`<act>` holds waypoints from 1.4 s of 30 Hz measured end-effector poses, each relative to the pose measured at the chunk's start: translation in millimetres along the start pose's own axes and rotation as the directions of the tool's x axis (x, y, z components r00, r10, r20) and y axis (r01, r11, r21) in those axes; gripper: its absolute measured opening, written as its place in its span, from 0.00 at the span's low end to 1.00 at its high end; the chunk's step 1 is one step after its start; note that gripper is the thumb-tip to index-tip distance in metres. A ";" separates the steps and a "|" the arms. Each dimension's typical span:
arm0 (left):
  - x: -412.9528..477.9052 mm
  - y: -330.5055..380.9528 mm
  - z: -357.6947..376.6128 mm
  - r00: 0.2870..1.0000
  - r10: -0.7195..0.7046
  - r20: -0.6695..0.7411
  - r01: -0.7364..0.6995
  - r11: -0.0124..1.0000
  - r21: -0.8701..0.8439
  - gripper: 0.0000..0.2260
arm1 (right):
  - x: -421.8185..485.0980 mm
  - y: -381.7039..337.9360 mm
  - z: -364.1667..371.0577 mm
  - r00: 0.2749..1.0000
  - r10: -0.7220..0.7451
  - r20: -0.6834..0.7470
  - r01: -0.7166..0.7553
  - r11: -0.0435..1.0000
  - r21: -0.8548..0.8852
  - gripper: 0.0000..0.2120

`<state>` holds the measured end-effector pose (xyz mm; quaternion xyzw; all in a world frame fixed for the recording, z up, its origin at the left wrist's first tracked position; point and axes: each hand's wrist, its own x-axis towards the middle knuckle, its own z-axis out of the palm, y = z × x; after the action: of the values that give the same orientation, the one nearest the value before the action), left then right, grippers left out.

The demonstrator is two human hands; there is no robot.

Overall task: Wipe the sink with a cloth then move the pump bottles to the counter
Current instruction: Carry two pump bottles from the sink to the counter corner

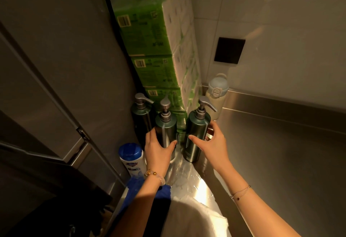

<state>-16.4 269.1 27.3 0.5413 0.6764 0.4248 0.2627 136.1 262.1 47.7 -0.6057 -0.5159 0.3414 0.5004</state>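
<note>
Three dark green metal pump bottles stand on the steel counter [280,152] in the corner. My left hand [159,148] wraps around the middle pump bottle [165,124]. My right hand [213,143] curls around the right pump bottle [196,130], thumb in front and fingers behind it. The third pump bottle [140,113] stands untouched behind, at the left. A white cloth [192,216] lies on the wet steel near my body, and a blue cloth [134,190] lies under my left forearm.
Tall green packs of paper tissue [155,49] are stacked in the corner behind the bottles. A pale flask with a blue lid [217,94] stands by the wall. A white bottle with a blue cap [131,156] stands at the left edge. A cabinet door [46,68] closes the left side.
</note>
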 end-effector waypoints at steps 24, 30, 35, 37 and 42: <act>-5.0 9.2 -8.0 0.999 -0.019 0.033 0.017 0.998 0.053 0.34 | -9.2 1.3 -1.1 1.000 -0.007 -0.005 0.006 0.999 -0.048 0.31; -7.3 8.7 -7.1 0.998 -0.042 0.050 0.041 0.999 0.034 0.32 | -9.1 1.9 -4.2 1.000 -0.003 0.020 0.004 0.998 -0.062 0.31; -11.0 10.7 -13.5 0.998 -0.020 0.053 0.020 1.000 -0.016 0.31 | -9.1 5.8 -10.6 0.999 0.012 0.052 -0.006 0.993 -0.114 0.33; -15.2 15.6 -18.8 0.999 0.007 0.039 -0.005 0.999 -0.040 0.28 | -10.2 4.0 -17.0 0.998 -0.002 0.067 0.012 0.989 -0.147 0.33; -35.0 34.5 -37.0 0.983 0.174 -0.057 -0.167 0.979 0.112 0.19 | -18.6 -8.1 -42.6 0.993 -0.108 0.046 0.117 0.938 -0.326 0.25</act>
<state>-19.3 226.8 71.8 0.5964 0.6576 0.4265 0.1733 169.1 233.1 64.8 -0.6454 -0.6061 0.2300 0.4041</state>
